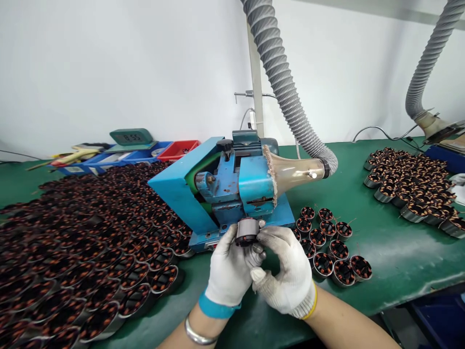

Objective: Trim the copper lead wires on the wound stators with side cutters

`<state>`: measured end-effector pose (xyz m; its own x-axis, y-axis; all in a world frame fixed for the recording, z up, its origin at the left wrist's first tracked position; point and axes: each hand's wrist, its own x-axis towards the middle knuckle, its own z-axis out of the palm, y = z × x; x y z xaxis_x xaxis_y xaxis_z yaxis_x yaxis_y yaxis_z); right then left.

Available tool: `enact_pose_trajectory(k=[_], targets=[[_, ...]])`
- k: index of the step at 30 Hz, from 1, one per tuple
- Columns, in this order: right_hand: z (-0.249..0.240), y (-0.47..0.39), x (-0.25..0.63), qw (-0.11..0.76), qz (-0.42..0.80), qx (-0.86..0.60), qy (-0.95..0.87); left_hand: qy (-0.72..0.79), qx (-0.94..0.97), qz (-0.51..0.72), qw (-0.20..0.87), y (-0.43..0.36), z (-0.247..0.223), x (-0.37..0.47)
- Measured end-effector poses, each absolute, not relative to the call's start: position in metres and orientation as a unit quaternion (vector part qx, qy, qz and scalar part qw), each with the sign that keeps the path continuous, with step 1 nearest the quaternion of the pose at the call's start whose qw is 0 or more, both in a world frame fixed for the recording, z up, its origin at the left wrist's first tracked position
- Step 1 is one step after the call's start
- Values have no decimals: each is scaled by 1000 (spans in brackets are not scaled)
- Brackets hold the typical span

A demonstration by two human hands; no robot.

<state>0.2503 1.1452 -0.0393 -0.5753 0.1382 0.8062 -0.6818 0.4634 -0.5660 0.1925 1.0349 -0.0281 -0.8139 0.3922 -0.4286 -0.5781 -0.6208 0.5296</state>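
A motor stator (248, 229), a silvery ring with a dark wound core and coppery wire, is held up in front of the blue belt machine (254, 179). My left hand (230, 274), in a white glove with a blue cuff, grips it from the left and below. From the right, my gloved right hand (286, 271) has its curled fingertips against the stator's side, while its thumb sits lower with a gap to the fingers. Any thin wire between those fingers is too small to make out. Several more stators (323, 264) stand upright beside the right hand.
A large mass of stators (119, 261) covers the left of the green table (392, 261); another group (410, 182) stands far right. A grey hose (283, 72) joins the machine's clear funnel (296, 172). Blue bins (94, 165), a red bin (178, 150) and a clock (131, 137) stand behind.
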Motion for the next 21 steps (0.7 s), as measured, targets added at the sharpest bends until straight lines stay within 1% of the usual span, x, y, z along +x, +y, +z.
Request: enact_pose_trajectory(k=[2,4,8,11,13,16,21], targets=[[-41,1145,250,414,500,170,-742,366,-119,890,246,1036,-30,192],[-44,1146,248,384,539,132,-738,428,-62,882,190,1037,-33,192],[-54,1145,238,276,680,45,-678,581,48,810,57,1044,-36,192],[-57,1144,227,201,769,-5,-607,632,47,774,-4,1052,-33,191],[-54,1144,220,172,805,-34,-566,645,49,763,-26,1057,-30,189],[-45,1145,210,161,820,-50,-546,649,46,758,-45,1063,-27,183],[-34,1150,200,156,800,-46,-577,675,55,732,-76,1065,-30,173]])
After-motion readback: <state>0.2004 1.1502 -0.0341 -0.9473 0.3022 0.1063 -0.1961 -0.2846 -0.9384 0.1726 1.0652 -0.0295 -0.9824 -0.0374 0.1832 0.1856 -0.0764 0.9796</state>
